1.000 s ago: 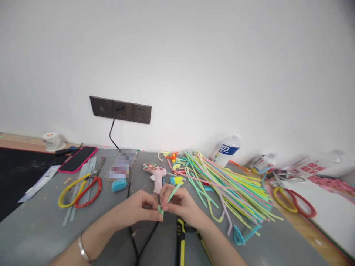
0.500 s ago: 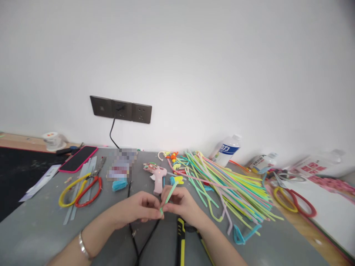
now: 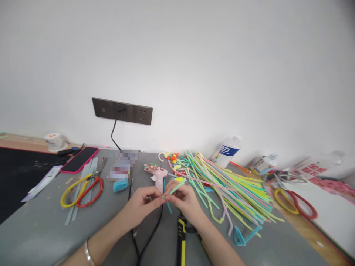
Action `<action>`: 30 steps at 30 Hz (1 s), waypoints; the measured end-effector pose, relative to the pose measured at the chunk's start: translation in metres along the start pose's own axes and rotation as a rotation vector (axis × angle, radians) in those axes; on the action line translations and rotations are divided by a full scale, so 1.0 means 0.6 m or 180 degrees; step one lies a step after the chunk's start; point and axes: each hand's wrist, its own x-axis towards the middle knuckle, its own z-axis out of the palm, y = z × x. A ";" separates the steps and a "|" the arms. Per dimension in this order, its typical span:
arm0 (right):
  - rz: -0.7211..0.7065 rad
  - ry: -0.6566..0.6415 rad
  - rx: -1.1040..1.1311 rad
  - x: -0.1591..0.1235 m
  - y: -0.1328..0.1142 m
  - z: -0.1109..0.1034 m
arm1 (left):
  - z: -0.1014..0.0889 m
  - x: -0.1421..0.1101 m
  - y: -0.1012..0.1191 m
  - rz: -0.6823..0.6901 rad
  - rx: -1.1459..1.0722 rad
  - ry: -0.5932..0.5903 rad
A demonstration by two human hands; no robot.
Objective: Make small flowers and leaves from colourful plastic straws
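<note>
A light green pipe cleaner [image 3: 177,186] is pinched between the fingertips of both hands, its free end slanting up to the right. My left hand [image 3: 145,205] closes on its lower end. My right hand [image 3: 183,201] grips it beside the left fingertips, which partly hide the lower end. Just beyond the hands lies a pink glue gun [image 3: 160,180], with a thin blue strip [image 3: 169,207] near it. Under my right wrist are pliers with black-and-yellow handles [image 3: 181,236]. A loose pile of pastel pipe cleaners [image 3: 230,184] spreads to the right.
Red-and-yellow-handled scissors [image 3: 90,195] lie left, near a phone [image 3: 79,159]; another pair [image 3: 294,201] is far right. A bent blue pipe cleaner [image 3: 240,236] lies at front right. A white bottle [image 3: 226,152] stands by the wall. A black cord [image 3: 152,232] crosses the grey table.
Both hands have risen slightly, away from me. The green pipe cleaner's free end has tipped lower and to the right. The blue strip under the hands shows more now.
</note>
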 end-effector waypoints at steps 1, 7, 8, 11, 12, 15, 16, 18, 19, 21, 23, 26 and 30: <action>0.0041 -0.0038 0.0006 0.000 -0.001 0.000 | -0.001 -0.001 0.000 0.0020 0.0028 -0.0004; 0.0292 -0.0108 -0.0066 0.001 -0.005 0.003 | -0.004 -0.001 0.004 -0.0031 0.0004 -0.0048; 0.0329 -0.0112 -0.0079 0.001 -0.004 0.003 | -0.003 0.000 0.004 -0.0059 0.0008 -0.0050; 0.0242 0.0003 -0.0145 0.001 0.000 0.002 | -0.001 0.000 0.003 -0.0145 -0.0002 -0.0052; 0.0154 0.0071 -0.0173 0.000 0.002 0.002 | -0.001 0.000 0.002 -0.0183 -0.0010 -0.0067; 0.0005 0.0158 -0.0206 0.000 0.005 0.000 | 0.000 -0.002 -0.001 -0.0231 0.0137 -0.0094; 0.0040 0.0135 -0.0196 0.000 0.004 0.000 | 0.001 -0.002 -0.001 -0.0200 0.0295 -0.0070; 0.0182 0.0082 -0.0176 -0.001 0.003 0.002 | 0.002 -0.005 -0.001 -0.0084 0.0704 -0.0016; 0.0250 0.0071 -0.0174 -0.001 0.002 0.003 | 0.003 -0.006 0.000 -0.0028 0.0897 -0.0010; 0.0321 0.0097 -0.0190 -0.001 0.001 0.004 | 0.004 -0.008 0.002 0.0041 0.1167 -0.0038; 0.0383 0.0127 -0.0210 -0.001 0.002 0.004 | 0.005 -0.009 0.004 0.0072 0.1306 -0.0067; 0.0604 0.0075 -0.0165 -0.001 0.005 0.003 | 0.004 -0.009 0.006 0.0090 0.1357 -0.0115; 0.0846 -0.0069 -0.0093 0.000 0.004 0.002 | 0.001 -0.007 0.005 0.0052 0.1189 -0.0202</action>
